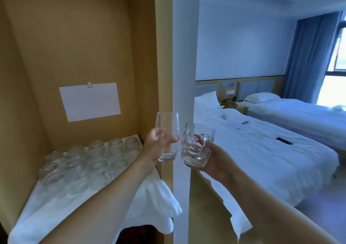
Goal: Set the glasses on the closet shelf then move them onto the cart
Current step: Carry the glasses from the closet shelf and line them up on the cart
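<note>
A: We had 2 glasses up in the air at that point. Our left hand [159,140] curled round the tall glass [167,136] low on its body, thumb across the front.

B: And our right hand [207,155] cupped the short glass [196,144] from beneath, fingers wrapped round its far side. Both hung in front of the closet's edge panel [166,56], not over the shelf.

A: The rims looked nearly touching. We judged that a small drift inward could have clinked them, or chipped one.

B: We also saw the shelf [30,212] crowded: rows of upturned glasses [88,161] on a white cloth [159,193], its corner hanging off the front.

A: So a forearm snagging that cloth might have dragged the whole lot. No cart was in view.
</note>
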Demonstrator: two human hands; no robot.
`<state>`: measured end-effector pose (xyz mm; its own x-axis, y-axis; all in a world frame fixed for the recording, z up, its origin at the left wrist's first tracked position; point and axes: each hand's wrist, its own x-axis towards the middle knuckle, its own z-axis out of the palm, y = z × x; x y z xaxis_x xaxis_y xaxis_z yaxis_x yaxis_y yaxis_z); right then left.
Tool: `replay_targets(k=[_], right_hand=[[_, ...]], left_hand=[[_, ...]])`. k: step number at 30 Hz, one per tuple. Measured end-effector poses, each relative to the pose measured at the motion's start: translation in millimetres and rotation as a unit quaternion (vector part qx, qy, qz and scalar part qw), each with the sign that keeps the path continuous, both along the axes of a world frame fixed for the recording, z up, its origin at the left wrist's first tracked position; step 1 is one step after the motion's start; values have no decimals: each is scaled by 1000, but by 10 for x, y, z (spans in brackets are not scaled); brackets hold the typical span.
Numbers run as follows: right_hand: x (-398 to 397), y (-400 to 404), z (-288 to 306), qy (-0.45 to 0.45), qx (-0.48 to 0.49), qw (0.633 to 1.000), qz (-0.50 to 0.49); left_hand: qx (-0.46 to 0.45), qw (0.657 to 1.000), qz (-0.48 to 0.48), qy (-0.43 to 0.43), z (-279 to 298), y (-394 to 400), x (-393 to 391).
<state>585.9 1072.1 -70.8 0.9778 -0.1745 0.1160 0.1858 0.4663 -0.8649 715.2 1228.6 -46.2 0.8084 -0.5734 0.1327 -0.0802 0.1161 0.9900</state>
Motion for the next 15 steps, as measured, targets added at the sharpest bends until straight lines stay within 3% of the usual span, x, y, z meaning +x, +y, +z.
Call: replay_targets(k=[15], right_hand=[[-1971,-1451,-454,11,44,977,-209]], left_hand=[[58,981,-183,11,-353,-1987,-1466]])
